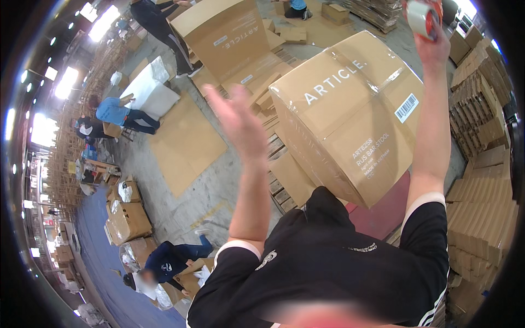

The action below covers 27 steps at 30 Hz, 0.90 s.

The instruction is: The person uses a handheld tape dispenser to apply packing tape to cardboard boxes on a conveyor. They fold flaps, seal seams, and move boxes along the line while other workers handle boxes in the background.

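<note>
A large taped cardboard box (328,115) stands tilted in front of me, with clear tape across its top and a barcode label on one side. My right hand (433,50) is raised beyond the box's far right corner, closed around a tape dispenser (422,21) with an orange-red frame and a pale roll. Left of the box, my left hand (238,123) is lifted in the air, fingers apart, holding nothing. Its fingertips are slightly blurred, and it looks apart from the box.
Behind the box stands an open carton (224,41). Stacked flattened cardboard (481,213) lines the right side. Wooden pallets (279,191) show beside the box. A flat cardboard sheet (183,145) lies on the floor. Several people work nearby, one bending over cartons (169,268) at lower left.
</note>
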### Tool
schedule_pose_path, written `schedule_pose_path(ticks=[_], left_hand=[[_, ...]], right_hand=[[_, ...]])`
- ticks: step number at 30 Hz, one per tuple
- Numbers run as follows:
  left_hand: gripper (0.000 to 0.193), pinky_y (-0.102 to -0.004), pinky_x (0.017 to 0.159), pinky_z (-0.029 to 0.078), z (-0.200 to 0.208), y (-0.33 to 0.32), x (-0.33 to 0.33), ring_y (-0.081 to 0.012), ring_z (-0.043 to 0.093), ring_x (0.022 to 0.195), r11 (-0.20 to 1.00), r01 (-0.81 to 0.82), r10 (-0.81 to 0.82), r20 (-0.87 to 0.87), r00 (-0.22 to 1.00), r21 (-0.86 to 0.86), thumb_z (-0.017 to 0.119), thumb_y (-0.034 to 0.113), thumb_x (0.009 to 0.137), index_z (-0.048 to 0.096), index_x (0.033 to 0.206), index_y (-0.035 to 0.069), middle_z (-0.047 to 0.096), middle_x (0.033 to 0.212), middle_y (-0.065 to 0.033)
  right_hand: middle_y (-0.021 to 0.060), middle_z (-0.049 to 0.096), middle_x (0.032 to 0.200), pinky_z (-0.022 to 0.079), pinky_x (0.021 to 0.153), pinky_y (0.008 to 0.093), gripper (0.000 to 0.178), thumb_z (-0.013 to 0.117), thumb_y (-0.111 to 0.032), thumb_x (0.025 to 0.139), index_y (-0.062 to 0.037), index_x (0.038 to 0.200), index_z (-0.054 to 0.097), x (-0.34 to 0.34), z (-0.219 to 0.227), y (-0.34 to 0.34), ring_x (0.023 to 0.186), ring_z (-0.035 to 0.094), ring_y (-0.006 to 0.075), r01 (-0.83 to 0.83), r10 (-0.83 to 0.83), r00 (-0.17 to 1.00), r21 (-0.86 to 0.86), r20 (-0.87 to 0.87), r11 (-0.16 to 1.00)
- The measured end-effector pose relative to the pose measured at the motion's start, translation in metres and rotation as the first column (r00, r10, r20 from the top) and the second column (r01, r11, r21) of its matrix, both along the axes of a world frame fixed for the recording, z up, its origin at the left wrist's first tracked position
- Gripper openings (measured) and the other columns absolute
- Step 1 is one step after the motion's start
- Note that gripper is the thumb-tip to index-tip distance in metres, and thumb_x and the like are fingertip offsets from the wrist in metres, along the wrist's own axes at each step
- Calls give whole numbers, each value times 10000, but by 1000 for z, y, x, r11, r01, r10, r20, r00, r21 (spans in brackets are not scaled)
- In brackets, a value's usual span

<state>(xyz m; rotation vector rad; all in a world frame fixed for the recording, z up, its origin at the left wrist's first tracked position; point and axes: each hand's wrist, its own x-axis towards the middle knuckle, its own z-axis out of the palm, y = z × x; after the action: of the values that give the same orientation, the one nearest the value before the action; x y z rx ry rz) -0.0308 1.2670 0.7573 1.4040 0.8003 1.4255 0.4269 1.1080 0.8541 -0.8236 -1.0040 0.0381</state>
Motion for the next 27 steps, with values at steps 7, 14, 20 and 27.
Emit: schedule_pose_path(ticks=[7, 14, 20, 27], left_hand=[[989, -398, 1352, 157, 4, 67, -43, -327, 225, 1671, 984, -82, 104, 140, 985, -157, 548, 556, 1089, 171, 1700, -125, 223, 1790, -274], [685, -407, 1239, 364, 0, 90, -110, -274, 481, 1510, 951, -282, 293, 82, 953, -130, 526, 491, 1131, 510, 1562, -41, 524, 1610, -175], [872, -541, 1299, 258, 25, 109, -313, -321, 316, 1652, 703, -705, 708, -11, 707, -95, 409, 647, 1115, 239, 1755, 79, 321, 1790, -181], [798, -490, 1276, 303, -11, 145, -223, -282, 392, 1608, 881, -471, 466, -83, 881, -43, 437, 600, 1130, 382, 1695, 40, 417, 1729, -200]], right_hand=[[73, 763, 1215, 587, 1007, 360, 283, 673, -148, 1040, -37, 1300, 695, -40, 6, 150, 1094, 737, 209, -356, 379, 909, 146, -173, 923], [98, 770, 1203, 599, 983, 370, 322, 654, -117, 1039, -17, 1343, 686, -54, 27, 104, 1091, 744, 200, -364, 437, 868, 296, -237, 883], [218, 412, 1713, 238, 1299, 766, 708, 715, -141, 981, -51, 1630, 446, 73, 89, -60, 1595, 311, 548, -22, 48, 976, 127, -210, 992], [202, 435, 1704, 256, 1282, 760, 627, 633, -144, 1053, -123, 1652, 450, 117, 13, -105, 1586, 335, 535, -210, 239, 948, 150, -211, 966]])
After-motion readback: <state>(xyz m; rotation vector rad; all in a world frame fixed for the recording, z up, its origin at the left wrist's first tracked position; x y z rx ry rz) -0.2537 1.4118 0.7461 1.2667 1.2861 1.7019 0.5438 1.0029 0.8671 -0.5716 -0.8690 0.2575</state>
